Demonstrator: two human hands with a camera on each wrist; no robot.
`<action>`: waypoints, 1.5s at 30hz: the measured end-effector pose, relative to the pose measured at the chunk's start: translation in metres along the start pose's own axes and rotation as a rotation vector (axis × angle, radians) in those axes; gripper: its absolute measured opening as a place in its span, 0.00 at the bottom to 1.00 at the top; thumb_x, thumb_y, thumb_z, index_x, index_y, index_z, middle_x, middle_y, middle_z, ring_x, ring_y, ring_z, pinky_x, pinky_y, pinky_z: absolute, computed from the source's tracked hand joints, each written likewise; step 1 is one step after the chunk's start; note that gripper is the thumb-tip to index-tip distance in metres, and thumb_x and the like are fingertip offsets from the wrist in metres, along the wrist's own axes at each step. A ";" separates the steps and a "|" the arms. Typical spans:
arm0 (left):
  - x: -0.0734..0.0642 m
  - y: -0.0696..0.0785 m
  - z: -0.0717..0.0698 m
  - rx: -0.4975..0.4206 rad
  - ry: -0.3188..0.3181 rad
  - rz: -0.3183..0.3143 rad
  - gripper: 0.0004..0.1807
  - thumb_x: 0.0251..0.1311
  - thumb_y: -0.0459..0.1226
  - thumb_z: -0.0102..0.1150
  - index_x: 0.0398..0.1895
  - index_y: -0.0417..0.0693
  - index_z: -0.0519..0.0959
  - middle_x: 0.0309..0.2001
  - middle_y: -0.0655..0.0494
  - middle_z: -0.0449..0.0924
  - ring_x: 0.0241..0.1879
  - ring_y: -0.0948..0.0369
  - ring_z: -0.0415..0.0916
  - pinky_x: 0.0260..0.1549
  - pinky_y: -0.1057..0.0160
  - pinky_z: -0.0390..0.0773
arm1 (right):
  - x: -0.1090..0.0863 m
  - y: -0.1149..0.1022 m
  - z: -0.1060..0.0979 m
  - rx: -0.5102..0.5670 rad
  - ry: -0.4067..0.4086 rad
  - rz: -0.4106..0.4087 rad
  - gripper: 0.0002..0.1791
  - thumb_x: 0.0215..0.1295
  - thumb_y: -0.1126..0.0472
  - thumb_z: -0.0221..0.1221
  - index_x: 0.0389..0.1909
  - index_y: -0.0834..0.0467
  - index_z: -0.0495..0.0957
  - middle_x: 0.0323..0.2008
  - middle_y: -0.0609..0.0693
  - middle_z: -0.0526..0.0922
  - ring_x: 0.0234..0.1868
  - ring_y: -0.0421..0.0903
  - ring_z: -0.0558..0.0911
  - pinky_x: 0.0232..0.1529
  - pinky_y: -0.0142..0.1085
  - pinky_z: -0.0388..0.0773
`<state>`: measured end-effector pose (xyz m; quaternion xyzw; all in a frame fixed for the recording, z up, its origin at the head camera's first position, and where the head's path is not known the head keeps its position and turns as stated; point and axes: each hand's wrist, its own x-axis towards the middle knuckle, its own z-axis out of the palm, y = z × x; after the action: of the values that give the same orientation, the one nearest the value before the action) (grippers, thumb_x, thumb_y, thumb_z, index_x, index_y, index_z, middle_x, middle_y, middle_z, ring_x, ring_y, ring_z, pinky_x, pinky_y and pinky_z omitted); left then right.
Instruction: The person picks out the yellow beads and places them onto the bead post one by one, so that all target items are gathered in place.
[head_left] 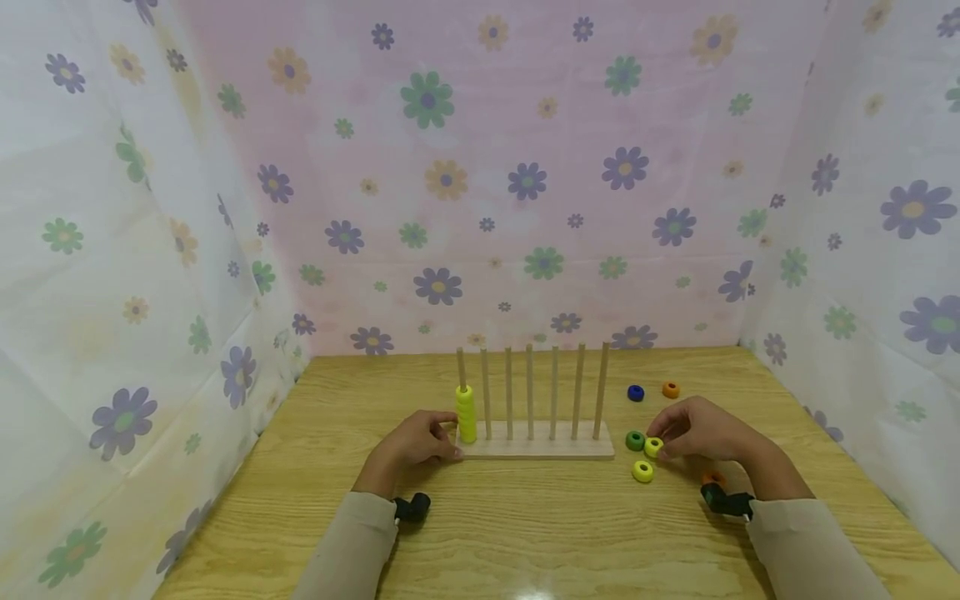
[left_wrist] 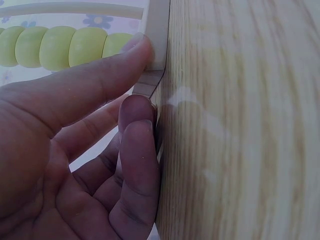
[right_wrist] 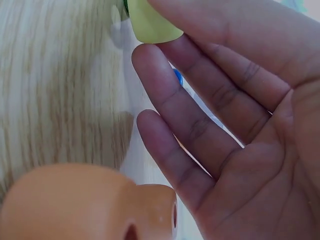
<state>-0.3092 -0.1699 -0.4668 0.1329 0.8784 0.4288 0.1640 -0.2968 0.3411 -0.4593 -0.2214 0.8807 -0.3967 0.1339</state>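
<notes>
A wooden peg rack point(head_left: 536, 451) with several upright pegs stands on the table. Its leftmost peg carries a stack of yellow rings point(head_left: 467, 417), which also shows in the left wrist view. My left hand point(head_left: 418, 437) holds the rack's left end, thumb point(left_wrist: 131, 52) on the base and fingertips at its end face. Over on the right, my right hand point(head_left: 708, 427) pinches a yellow ring point(head_left: 654, 447) between thumb and forefinger; the other fingers spread loosely. Touching distance from that ring are a green ring point(head_left: 635, 441) and another yellow ring point(head_left: 642, 472).
Behind the right hand lie a blue ring point(head_left: 636, 392) and an orange ring point(head_left: 671, 389). More orange shows beside the right wrist camera point(head_left: 723, 501), and two orange pieces point(right_wrist: 70, 200) loom large in the right wrist view. Flowered cloth point(head_left: 525, 208) walls the table at back and sides.
</notes>
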 end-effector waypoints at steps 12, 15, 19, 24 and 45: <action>-0.001 0.002 -0.001 -0.010 0.016 -0.019 0.42 0.57 0.38 0.78 0.75 0.45 0.71 0.40 0.49 0.79 0.34 0.57 0.77 0.33 0.61 0.82 | 0.003 -0.001 -0.002 -0.043 0.024 -0.003 0.14 0.62 0.57 0.74 0.46 0.56 0.87 0.43 0.50 0.89 0.43 0.44 0.87 0.44 0.32 0.83; -0.001 0.002 0.000 -0.008 0.017 -0.020 0.41 0.57 0.38 0.78 0.75 0.46 0.72 0.40 0.49 0.79 0.34 0.57 0.77 0.33 0.61 0.82 | 0.003 -0.002 -0.002 -0.036 0.030 0.006 0.14 0.62 0.57 0.73 0.47 0.56 0.87 0.43 0.50 0.89 0.43 0.44 0.87 0.44 0.32 0.83; 0.000 0.002 0.000 -0.002 0.020 -0.015 0.41 0.56 0.38 0.78 0.74 0.46 0.72 0.39 0.49 0.79 0.33 0.57 0.77 0.32 0.61 0.81 | 0.001 -0.006 -0.003 -0.034 0.040 0.019 0.14 0.62 0.56 0.73 0.47 0.55 0.87 0.43 0.50 0.89 0.44 0.46 0.87 0.44 0.33 0.83; 0.000 0.001 -0.001 0.006 0.011 -0.007 0.41 0.57 0.39 0.78 0.74 0.47 0.72 0.39 0.49 0.79 0.33 0.57 0.77 0.32 0.61 0.82 | 0.000 -0.011 -0.005 -0.056 0.067 0.026 0.15 0.62 0.54 0.74 0.47 0.54 0.87 0.45 0.49 0.89 0.45 0.47 0.87 0.44 0.33 0.83; 0.001 0.000 0.000 0.009 0.012 0.001 0.41 0.57 0.39 0.78 0.74 0.46 0.72 0.39 0.50 0.80 0.32 0.58 0.77 0.32 0.61 0.81 | 0.002 -0.044 -0.013 -0.088 0.106 -0.033 0.15 0.64 0.53 0.72 0.48 0.54 0.87 0.48 0.51 0.89 0.46 0.43 0.87 0.46 0.32 0.84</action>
<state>-0.3099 -0.1700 -0.4669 0.1316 0.8811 0.4260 0.1579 -0.2913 0.3229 -0.4179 -0.2201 0.8995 -0.3707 0.0707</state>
